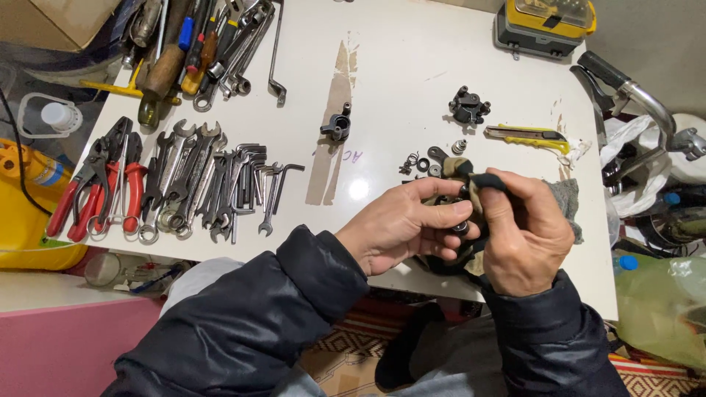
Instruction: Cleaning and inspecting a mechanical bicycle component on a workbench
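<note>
In the head view, the left hand (401,224) cups a small dark metal part (454,215) with a shiny round silver piece at its lower edge; the fingers (441,215) curl closed around it, thumb laid along the top. The right hand (523,231) pinches a dirty beige and black cloth rag (478,184) between thumb and forefinger, fingers closed on the fabric, and presses it against the part, so the two hands meet just above the near edge of the glossy white worktop (412,66). Both sleeves are dark, quilted and slightly shiny.

Just beyond the fingers lies a scatter of small black washers, rings and springs (426,162). Farther out from the right hand sit a lumpy black cast metal housing (469,106) and a slim yellow utility knife (528,136) with a grey blade slide. A crumpled grey rag (570,202) lies just right of the right hand. Beyond the left hand stands a small dark cylindrical metal fitting (337,126) on a brown worn streak in the worktop's surface.

Well to the left of the left hand are a fanned row of steel spanners and bent hex keys (213,184), red-handled pliers (95,187), and a heap of screwdrivers and wrenches (198,51).
</note>
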